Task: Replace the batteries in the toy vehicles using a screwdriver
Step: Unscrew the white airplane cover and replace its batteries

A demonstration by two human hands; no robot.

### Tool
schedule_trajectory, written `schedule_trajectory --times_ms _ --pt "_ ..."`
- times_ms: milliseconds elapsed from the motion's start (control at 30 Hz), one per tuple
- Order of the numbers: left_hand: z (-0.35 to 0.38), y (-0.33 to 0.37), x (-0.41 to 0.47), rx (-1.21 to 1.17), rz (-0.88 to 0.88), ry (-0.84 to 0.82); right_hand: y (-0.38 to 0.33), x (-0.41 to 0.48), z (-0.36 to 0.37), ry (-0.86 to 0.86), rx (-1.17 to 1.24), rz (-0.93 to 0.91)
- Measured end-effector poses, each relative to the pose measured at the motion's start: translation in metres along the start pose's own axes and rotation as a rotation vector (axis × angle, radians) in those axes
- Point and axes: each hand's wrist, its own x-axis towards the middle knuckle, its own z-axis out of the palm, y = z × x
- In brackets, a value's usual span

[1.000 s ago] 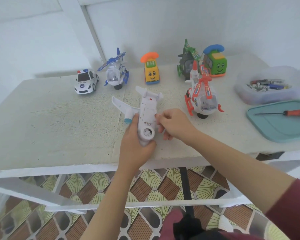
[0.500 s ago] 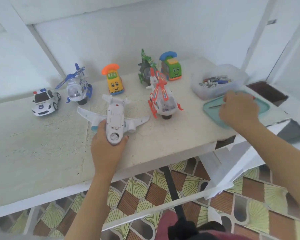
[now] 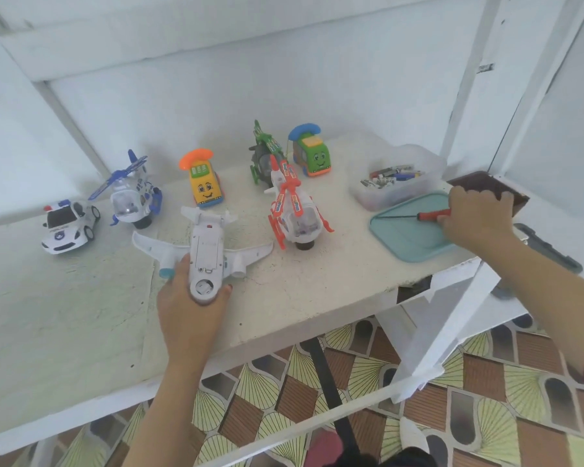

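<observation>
Left hand [image 3: 189, 308] grip wrapped round nose of upturned toy plane [image 3: 206, 244], right hand [image 3: 472, 214] grip (well right of plane) pinching screwdriver [image 3: 428, 216]

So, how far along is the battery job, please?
Early. Done: the toy plane lies belly-up, nose gripped by the left hand. In hand: the right hand grips the screwdriver on the teal tray. Left: its battery cover looks closed; six other toys stand untouched.

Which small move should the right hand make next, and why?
Probably lift the screwdriver off the teal tray and carry it to the white airplane: the right hand grips its red handle, while the left hand holds the airplane belly up.
</observation>
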Motion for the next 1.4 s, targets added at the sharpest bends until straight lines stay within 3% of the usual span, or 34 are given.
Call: schedule_trajectory --times_ms 167,333,433,733,833,1033,1400 --pt "0.002 0.011 -0.007 0.095 -0.099 0.095 -0.007 -0.005 -0.009 0.059 -0.027 -0.09" --pt "0.004 0.001 -0.005 0.151 0.038 0.137 -0.028 -0.018 -0.046 0.244 -0.031 -0.228" --pt "0.004 0.0 -0.005 0.168 0.072 0.165 -0.048 -0.026 -0.071 0.271 -0.047 -0.256" --pt "-0.003 -0.006 0.005 0.225 0.132 0.134 -0.127 -0.073 -0.132 0.701 0.603 -0.513" --pt "-0.005 -0.012 0.011 0.256 0.158 0.128 -0.153 -0.09 -0.146 0.619 0.821 -0.663" --pt "-0.008 -0.018 0.012 0.267 0.169 0.125 -0.201 -0.1 -0.136 0.211 1.093 -0.832" --pt "-0.015 -0.018 0.001 0.164 0.191 0.179 -0.232 -0.101 -0.112 0.147 1.145 -0.9"
